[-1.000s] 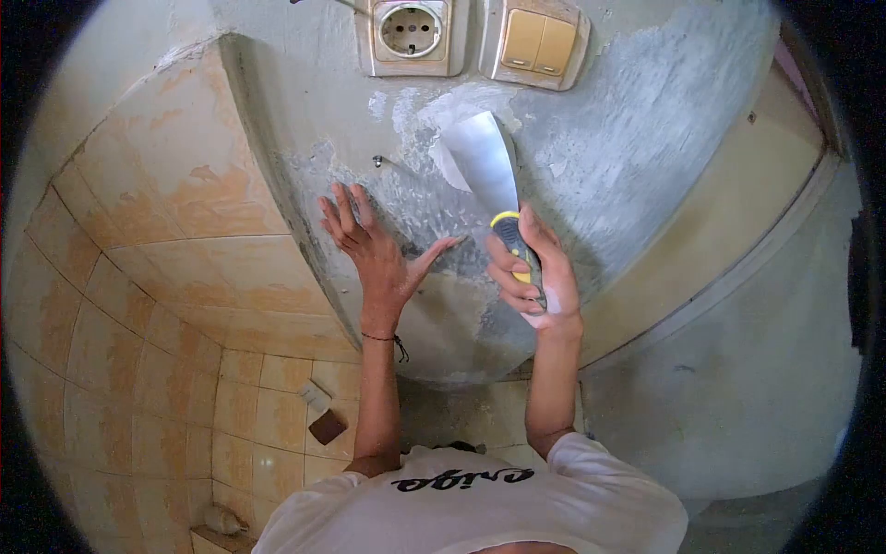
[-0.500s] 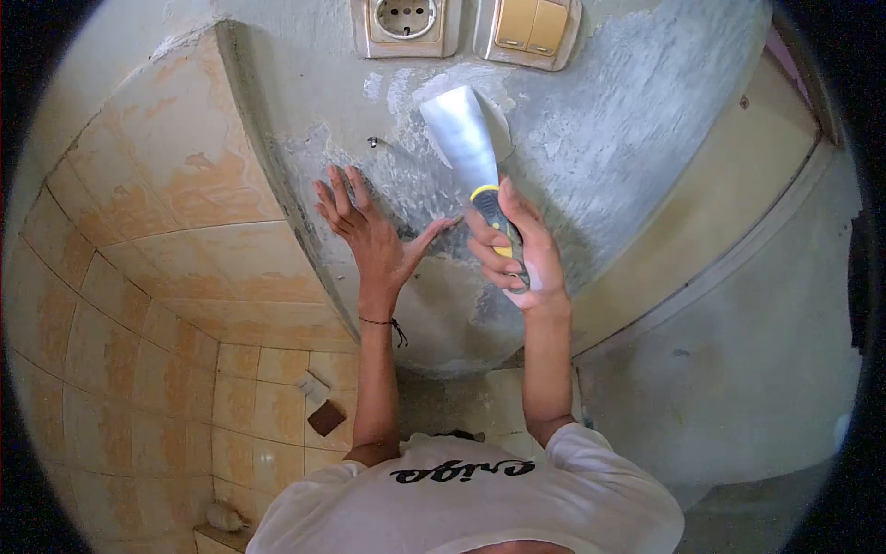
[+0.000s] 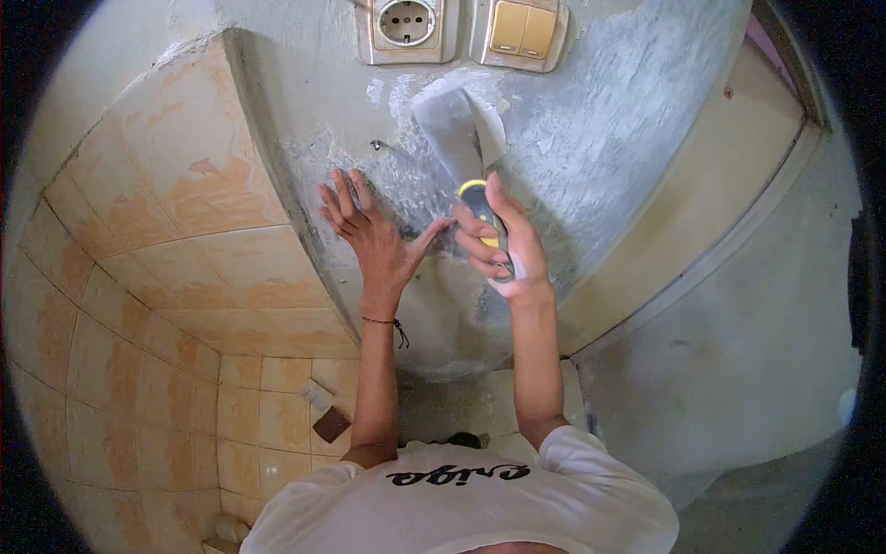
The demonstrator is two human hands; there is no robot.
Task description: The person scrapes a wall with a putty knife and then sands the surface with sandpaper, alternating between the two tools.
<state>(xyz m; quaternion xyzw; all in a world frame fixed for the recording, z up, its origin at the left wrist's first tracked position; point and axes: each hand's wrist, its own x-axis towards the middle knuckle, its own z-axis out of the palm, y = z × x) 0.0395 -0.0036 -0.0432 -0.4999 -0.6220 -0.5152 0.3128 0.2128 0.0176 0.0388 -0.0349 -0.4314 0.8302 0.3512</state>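
Note:
Fingers spread, my left hand (image 3: 374,240) rests against the rough grey wall (image 3: 609,138) and holds nothing. My right hand (image 3: 508,242) is wrapped round the black and yellow handle of a putty knife (image 3: 450,134). The wide metal blade points up and slightly left, over a patch of flaking pale paint (image 3: 491,129) below the sockets. Whether the blade edge touches the wall cannot be told. A small metal nail or hook (image 3: 376,145) sticks out just above my left fingertips.
A power socket (image 3: 406,22) and a double switch (image 3: 523,30) sit at the top. Orange-patterned tiles (image 3: 194,175) cover the left side. A door frame (image 3: 692,268) runs along the right. A brown block (image 3: 331,425) lies on the tiled surface lower left.
My right hand and the putty knife have moved slightly left, and the blade has turned darker as its angle changed. My left hand keeps its place on the wall.

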